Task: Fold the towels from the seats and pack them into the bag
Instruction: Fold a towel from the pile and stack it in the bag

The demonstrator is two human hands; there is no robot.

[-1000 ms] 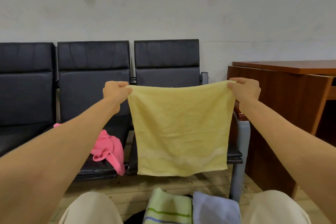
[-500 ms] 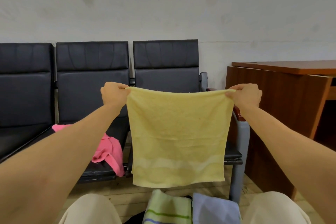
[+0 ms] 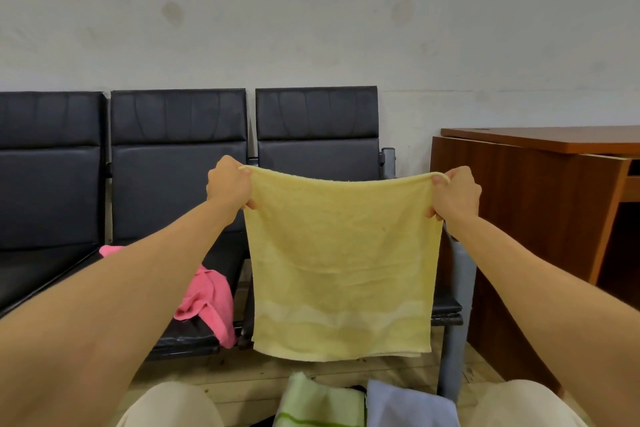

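Towel (image 3: 341, 267) corners w/ both hands

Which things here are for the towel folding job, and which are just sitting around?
For the job:
- yellow towel, held up by the left hand and right hand
- pink towel on a seat
- green towel
- blue towel

Just there:
- black seats
- wooden desk

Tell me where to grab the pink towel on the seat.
Judging by its pose: pinch the flap of the pink towel that droops over the front edge of the middle seat, coming from the front. The rest is crumpled, partly hidden behind the left forearm, corners unclear.
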